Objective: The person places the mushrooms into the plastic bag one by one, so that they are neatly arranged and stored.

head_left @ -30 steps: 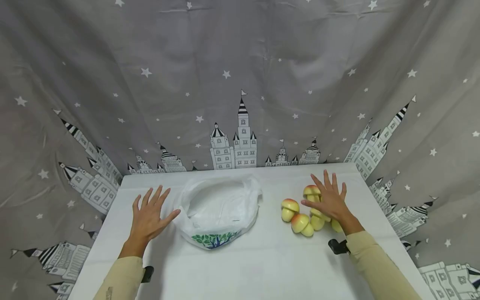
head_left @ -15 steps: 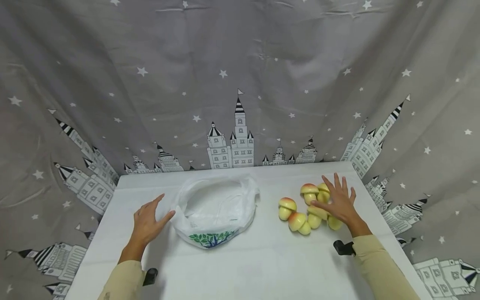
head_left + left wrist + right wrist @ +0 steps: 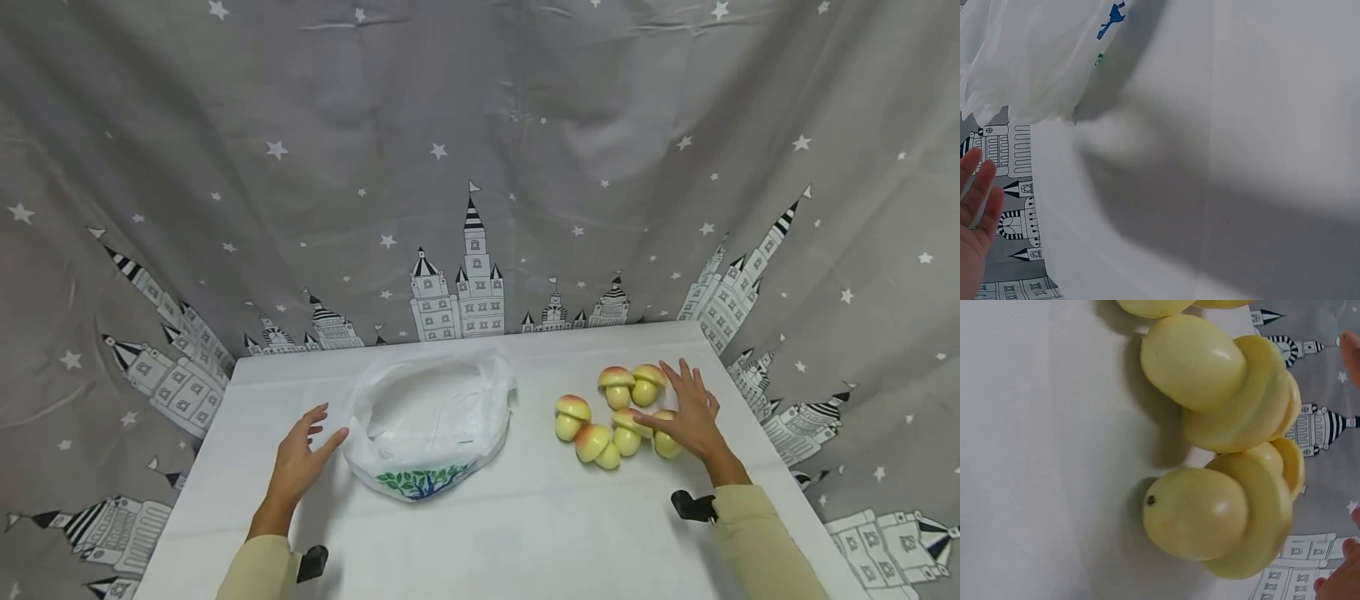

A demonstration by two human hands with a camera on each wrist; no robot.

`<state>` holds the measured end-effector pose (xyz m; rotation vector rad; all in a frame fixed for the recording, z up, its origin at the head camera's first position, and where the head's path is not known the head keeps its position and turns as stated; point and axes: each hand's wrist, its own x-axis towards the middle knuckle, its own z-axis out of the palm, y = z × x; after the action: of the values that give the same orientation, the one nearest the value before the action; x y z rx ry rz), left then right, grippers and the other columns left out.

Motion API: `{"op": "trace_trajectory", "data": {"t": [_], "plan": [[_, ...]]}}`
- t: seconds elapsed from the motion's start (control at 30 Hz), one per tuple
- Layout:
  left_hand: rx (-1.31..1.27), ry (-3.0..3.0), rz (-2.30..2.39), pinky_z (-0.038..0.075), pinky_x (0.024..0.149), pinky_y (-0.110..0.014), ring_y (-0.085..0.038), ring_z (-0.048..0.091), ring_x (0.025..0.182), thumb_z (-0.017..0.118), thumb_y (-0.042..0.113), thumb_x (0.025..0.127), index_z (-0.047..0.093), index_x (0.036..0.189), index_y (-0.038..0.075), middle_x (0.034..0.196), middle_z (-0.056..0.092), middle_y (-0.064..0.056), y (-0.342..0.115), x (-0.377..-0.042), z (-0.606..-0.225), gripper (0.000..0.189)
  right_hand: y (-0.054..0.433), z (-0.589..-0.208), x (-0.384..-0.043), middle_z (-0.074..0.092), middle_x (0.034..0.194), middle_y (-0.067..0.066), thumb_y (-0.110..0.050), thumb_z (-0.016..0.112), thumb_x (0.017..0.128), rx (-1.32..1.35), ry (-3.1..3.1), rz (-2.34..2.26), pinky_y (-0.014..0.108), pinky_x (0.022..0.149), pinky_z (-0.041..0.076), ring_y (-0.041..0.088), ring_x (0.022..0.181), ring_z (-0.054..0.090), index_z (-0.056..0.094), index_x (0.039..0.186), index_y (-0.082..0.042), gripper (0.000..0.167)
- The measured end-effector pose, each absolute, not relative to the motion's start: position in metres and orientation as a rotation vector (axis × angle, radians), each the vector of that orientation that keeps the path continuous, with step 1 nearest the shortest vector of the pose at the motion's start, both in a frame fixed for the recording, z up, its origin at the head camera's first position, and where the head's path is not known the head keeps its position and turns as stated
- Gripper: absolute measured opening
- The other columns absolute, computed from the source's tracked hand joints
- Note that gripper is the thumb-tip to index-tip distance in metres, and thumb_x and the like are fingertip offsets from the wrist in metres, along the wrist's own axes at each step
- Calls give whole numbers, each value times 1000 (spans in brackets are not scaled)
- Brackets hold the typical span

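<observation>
A white plastic bag [image 3: 491,425] with a green-and-blue tree print stands on the table, its wide mouth facing up. Left of it is my left hand [image 3: 296,462], apart from the bag, fingers loosely bent and holding nothing. In the left wrist view, that hand [image 3: 974,231] shows at the left edge below the bag [image 3: 1022,62]. Several yellow toy mushrooms with reddish caps lie grouped at the right, one at the front right [image 3: 666,444]. My right hand [image 3: 690,421] hovers over their right side, thumb and fingers spread. Two mushrooms fill the right wrist view, a nearer one [image 3: 1194,515] and another [image 3: 1191,362].
The white-covered table [image 3: 510,542] ends at the back against a grey curtain [image 3: 525,167] printed with castles and stars. A dark wrist strap piece [image 3: 693,506] sits by the right sleeve, another [image 3: 312,563] by the left.
My left hand has turned sideways and its fingers have drawn in. The right hand has shifted right and a little toward me, uncovering mushrooms at the back. The bag and mushrooms stay put.
</observation>
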<state>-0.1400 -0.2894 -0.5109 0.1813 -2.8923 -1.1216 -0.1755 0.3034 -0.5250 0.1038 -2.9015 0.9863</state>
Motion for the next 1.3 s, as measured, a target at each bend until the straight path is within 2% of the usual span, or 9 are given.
{"op": "trace_trajectory", "data": {"t": [0.17,0.5,0.63,0.77,0.87,0.97,1.1,1.17,1.3], "plan": [[184,-2852,-1167,37,101,-54,-44,45,123,61,35,94,34,144,-2,138,45,-30,-288,-138,-515,68,308,-534,-171,10,157,27,-41,81,72,57,-2848,1048,73,101,5,50,142,3,24,151,-7,103],[315,-2818,-1338,36,104,-48,-40,45,126,60,35,95,34,145,2,139,46,-26,-285,-139,-525,65,315,-550,-162,21,151,31,-33,79,77,-39,-2807,1193,70,104,5,50,139,12,29,148,0,93],[340,-2780,-1385,36,104,-47,-38,46,125,60,33,96,36,144,3,138,48,-25,-283,-139,-527,62,316,-556,-161,19,153,29,-30,79,78,-137,-2796,1316,71,104,2,50,140,11,28,149,-3,92],[368,-2746,-1425,37,103,-46,-38,47,123,60,29,96,38,143,1,136,48,-25,-280,-138,-526,59,315,-559,-160,15,154,28,-27,78,80,-225,-2779,1423,67,108,9,49,141,10,24,151,-4,92],[403,-2742,-1407,41,98,-44,-36,50,119,60,27,96,43,140,-1,134,50,-24,-279,-138,-527,54,317,-562,-159,15,154,29,-26,77,82,-264,-2766,1476,62,110,15,49,141,12,22,152,-5,91],[442,-2745,-1354,45,87,-35,-35,54,114,60,27,96,50,135,-1,132,53,-23,-277,-138,-529,49,318,-563,-157,13,155,28,-28,75,84,-319,-2774,1516,61,109,20,49,139,17,20,153,-6,91],[461,-2710,-1316,42,75,-23,-34,57,108,62,23,95,56,130,-1,127,58,-22,-275,-137,-531,43,319,-565,-154,15,155,28,-26,73,86,-338,-2759,1573,61,108,23,50,137,20,20,153,-6,88],[466,-2687,-1306,42,75,-22,-34,58,106,63,22,94,58,128,-2,124,60,-23,-274,-136,-531,41,319,-566,-153,18,154,28,-24,73,87,-329,-2747,1589,60,109,22,50,138,19,21,152,-4,86],[492,-2664,-1284,43,79,-27,-34,59,105,62,24,95,60,125,-3,122,61,-23,-271,-137,-530,40,320,-570,-152,24,151,30,-18,71,88,-302,-2720,1600,58,109,22,47,138,23,24,150,1,80]]}}
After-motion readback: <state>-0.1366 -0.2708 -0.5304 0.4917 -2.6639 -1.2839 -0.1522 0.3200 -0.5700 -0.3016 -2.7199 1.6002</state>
